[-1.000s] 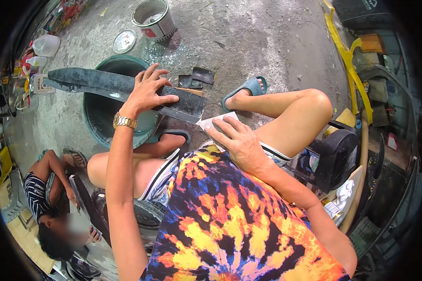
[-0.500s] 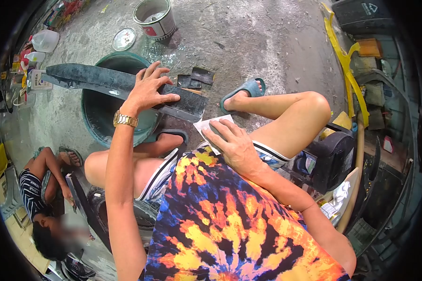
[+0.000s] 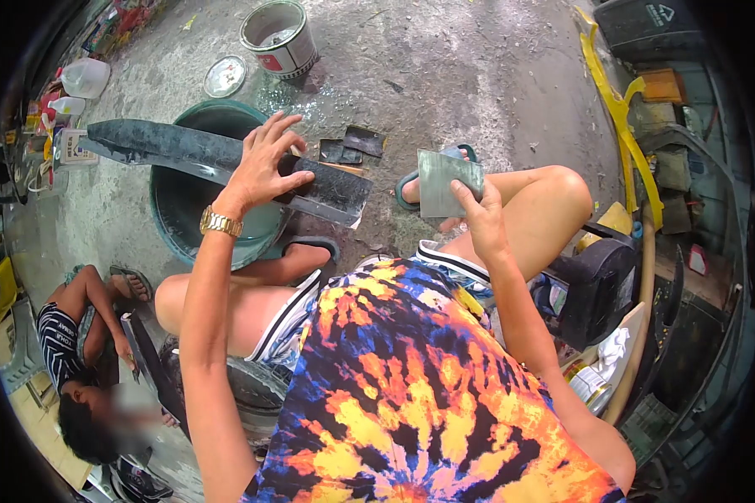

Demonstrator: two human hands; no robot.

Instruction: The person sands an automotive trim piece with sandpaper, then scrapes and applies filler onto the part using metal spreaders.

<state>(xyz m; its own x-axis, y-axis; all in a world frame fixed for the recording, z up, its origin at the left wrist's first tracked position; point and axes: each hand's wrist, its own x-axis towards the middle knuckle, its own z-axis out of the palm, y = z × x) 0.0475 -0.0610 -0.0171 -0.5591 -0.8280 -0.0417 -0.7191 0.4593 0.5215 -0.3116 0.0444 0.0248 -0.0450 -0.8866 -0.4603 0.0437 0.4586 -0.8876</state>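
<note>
A long dark panel point(image 3: 172, 151) lies slanting across the top of a green basin point(image 3: 164, 222), its near end close to my knees. My left hand point(image 3: 264, 172), with a gold watch at the wrist, rests over the panel with thumb and fingers at its two edges. In my right hand point(image 3: 481, 214) is a grey-green sheet point(image 3: 445, 180), pinched near its lower right corner and held up over my sandalled foot. The sheet is apart from the panel.
Dark pieces point(image 3: 365, 141) lie on the floor beyond the panel. Further off stand a bucket point(image 3: 289, 60) and a round lid point(image 3: 225, 76). A co-worker point(image 3: 63, 335) crouches at the lower left. A black object point(image 3: 591, 281) is beside my knee.
My right hand has moved up and right, away from the panel's end, and the sheet is now lifted with its grey-green face showing. My left hand stays on the panel.
</note>
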